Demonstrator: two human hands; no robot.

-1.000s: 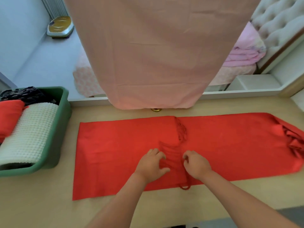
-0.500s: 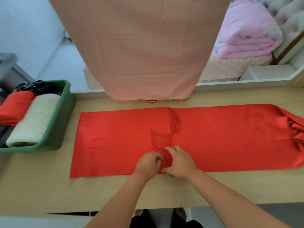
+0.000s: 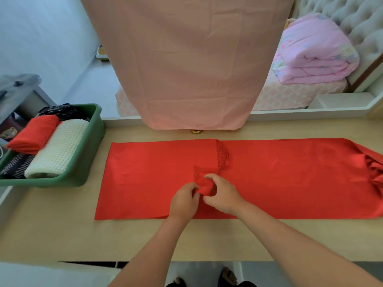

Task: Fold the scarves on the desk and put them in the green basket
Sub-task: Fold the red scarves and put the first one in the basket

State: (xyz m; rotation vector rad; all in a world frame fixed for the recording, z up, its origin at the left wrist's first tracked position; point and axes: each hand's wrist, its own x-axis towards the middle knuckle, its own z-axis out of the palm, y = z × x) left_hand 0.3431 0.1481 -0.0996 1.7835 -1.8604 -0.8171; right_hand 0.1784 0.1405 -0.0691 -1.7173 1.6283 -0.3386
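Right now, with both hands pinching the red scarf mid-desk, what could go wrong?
1. The left hand and right hand pinch a bunched bit of the scarf. Pulling it may drag the flat layer beneath and skew the fold.
2. Its right end lies crumpled, so a fold may come out uneven.
3. The basket already looks nearly full, and a loose fold may not fit.

Red scarf (image 3: pixel 269 179), green basket (image 3: pixel 91 141)

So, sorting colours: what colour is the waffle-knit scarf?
The waffle-knit scarf is cream; head view.
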